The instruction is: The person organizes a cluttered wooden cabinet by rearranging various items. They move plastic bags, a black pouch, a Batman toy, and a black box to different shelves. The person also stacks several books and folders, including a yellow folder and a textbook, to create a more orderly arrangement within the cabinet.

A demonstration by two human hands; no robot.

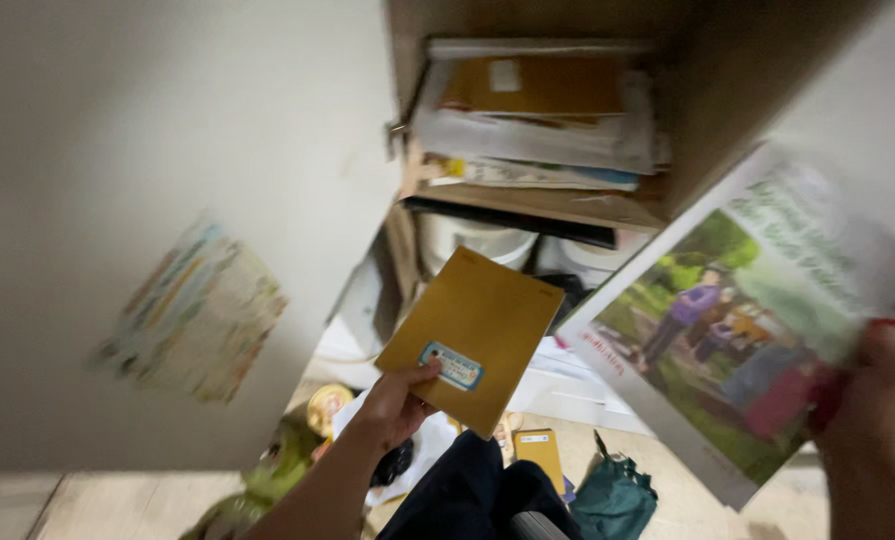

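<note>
Head view, looking down and forward: nearest, the left hand (396, 400) pinches the lower edge of a mustard-yellow notebook (473, 340), thumb on the cover beside a small blue-and-white label (452, 366), fingers closed behind it, the notebook raised in front of the open cupboard. The right hand (883, 385) is blurred; it seems to be clamped on the lower right corner of a large picture book (743, 320) with a green outdoor scene on its cover, held tilted at the right of the view. Both books look light and thin; the notebook seems stiff enough to hold by one edge, while the bigger one would likely flop or slip if gripped only at a corner, so a hold nearer the spine would be steadier. Below, dark trousers (473, 490), a green bag (613, 500), a small yellow booklet (540, 447) and loose clutter lie on the floor. To the left, the white cupboard door (168, 150) carries a colourful drawing (196, 315). Farther back, the shelf (558, 205) already holds a crowded stack of papers and books (538, 115), and white tubs (473, 240) sit beneath it, leaving little free room.
</note>
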